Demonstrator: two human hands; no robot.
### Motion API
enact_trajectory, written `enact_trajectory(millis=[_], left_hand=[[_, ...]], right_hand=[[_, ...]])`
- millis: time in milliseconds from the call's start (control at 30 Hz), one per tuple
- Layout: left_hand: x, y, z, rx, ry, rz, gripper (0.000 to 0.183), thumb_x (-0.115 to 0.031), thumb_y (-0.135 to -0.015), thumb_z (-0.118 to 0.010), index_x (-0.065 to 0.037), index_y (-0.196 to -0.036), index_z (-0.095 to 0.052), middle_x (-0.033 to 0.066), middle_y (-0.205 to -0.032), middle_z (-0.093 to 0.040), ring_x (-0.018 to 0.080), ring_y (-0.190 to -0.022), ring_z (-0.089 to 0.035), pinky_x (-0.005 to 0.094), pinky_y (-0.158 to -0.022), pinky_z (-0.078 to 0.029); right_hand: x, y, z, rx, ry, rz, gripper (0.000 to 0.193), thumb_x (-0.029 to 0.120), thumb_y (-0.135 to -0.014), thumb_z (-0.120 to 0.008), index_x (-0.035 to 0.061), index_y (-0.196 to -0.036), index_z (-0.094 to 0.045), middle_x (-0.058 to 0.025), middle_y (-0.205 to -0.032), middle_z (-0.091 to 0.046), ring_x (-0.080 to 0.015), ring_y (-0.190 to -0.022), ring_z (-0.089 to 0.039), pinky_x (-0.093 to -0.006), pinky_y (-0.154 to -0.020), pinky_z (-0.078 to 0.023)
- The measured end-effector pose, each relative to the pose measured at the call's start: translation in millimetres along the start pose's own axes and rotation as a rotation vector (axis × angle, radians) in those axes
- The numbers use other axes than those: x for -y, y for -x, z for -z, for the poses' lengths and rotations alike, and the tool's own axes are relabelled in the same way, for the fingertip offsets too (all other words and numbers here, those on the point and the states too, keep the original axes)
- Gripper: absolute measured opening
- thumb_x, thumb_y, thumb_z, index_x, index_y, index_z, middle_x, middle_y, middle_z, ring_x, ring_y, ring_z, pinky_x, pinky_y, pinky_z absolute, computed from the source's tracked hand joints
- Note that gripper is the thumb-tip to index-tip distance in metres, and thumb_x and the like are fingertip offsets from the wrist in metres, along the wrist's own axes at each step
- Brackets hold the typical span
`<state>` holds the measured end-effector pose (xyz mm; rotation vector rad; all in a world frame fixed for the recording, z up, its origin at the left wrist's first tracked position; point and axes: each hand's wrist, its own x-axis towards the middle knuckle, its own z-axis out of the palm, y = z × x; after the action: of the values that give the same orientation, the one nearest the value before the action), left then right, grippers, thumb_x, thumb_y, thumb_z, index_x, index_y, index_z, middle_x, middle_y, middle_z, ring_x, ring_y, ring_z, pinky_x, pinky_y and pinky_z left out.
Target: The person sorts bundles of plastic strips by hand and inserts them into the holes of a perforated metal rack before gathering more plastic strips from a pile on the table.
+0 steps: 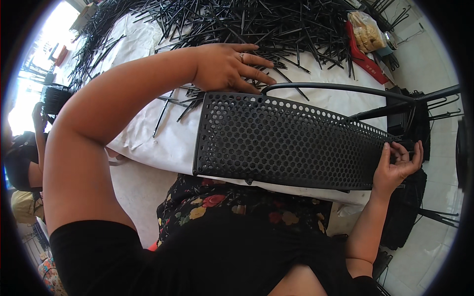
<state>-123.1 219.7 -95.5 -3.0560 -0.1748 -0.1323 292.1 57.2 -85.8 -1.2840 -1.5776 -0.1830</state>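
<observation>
A long black perforated metal rack (286,140) lies across the near side of the table, with its mesh of round holes facing me. A bent black tube (340,87) runs from its far left part towards the right, where it meets another bar. My left hand (229,66) reaches over the rack's far left corner, fingers spread, with the thumb side by the far rim and the tube's end. At the right end, my right hand (395,170) has its thumb against the rack and its fingers curled around the end. What lies under those fingers is partly hidden.
Many thin black rods (237,24) are heaped on a white table cover (148,118). A red box (363,56) and a clear bag of tan pieces (368,32) sit at the far right. Black wire racks (405,212) stand right; another person (27,153) is at left.
</observation>
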Motion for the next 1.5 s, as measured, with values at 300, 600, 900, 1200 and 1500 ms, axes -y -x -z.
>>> enact_trajectory(millis=[300,600,900,1200,1500], left_hand=[[2.4,45.1,-8.1,0.174,-0.016,0.127,0.019,-0.026,-0.085,-0.061,-0.018,-0.101,-0.068,0.0005,-0.142,-0.048,0.0211,-0.141,-0.031,0.0552,-0.118,-0.017],[9.9,145.8,-5.9,0.129,-0.483,0.374,0.054,-0.022,-0.077,-0.071,-0.025,-0.128,-0.056,0.0014,-0.154,-0.029,0.0233,-0.145,-0.021,0.0476,-0.120,-0.016],[40.1,98.3,-20.2,0.094,-0.046,1.446,0.133,-0.059,-0.050,-0.085,0.002,-0.149,-0.018,0.0259,-0.142,-0.041,0.0370,-0.132,-0.042,0.0404,-0.108,-0.036],[43.2,111.6,-44.0,-0.170,-0.067,1.528,0.089,-0.061,-0.061,-0.079,0.000,-0.122,-0.055,0.0198,-0.116,-0.062,0.0333,-0.112,-0.059,0.0403,-0.094,-0.046],[26.5,110.0,-14.8,-0.060,-0.367,1.256,0.076,-0.036,-0.070,-0.079,-0.009,-0.131,-0.043,0.0143,-0.105,-0.063,0.0339,-0.096,-0.063,0.0443,-0.082,-0.051]], right_hand=[[1.4,-3.9,3.9,0.209,0.205,-0.122,0.040,-0.002,-0.086,-0.065,0.0010,-0.123,-0.051,-0.0131,-0.140,-0.030,-0.0136,-0.095,-0.057,-0.0262,-0.083,-0.050],[-0.3,0.4,4.0,0.060,0.157,-0.046,0.058,-0.007,-0.082,-0.067,0.0024,-0.131,-0.038,-0.0150,-0.142,-0.025,-0.0176,-0.097,-0.057,-0.0279,-0.084,-0.051],[-6.3,0.4,3.1,0.047,0.067,-0.110,0.072,-0.011,-0.080,-0.066,0.0049,-0.136,-0.023,-0.0176,-0.142,-0.033,-0.0188,-0.094,-0.059,-0.0291,-0.082,-0.052],[-9.7,-0.3,8.3,0.171,0.075,-0.252,0.063,-0.010,-0.086,-0.059,0.0024,-0.136,-0.024,-0.0182,-0.135,-0.039,-0.0180,-0.094,-0.060,-0.0298,-0.086,-0.051],[-7.8,-0.4,7.0,-0.049,0.139,-0.005,0.068,-0.017,-0.079,-0.063,0.0022,-0.131,-0.023,-0.0193,-0.142,-0.022,-0.0234,-0.098,-0.059,-0.0342,-0.089,-0.056]])
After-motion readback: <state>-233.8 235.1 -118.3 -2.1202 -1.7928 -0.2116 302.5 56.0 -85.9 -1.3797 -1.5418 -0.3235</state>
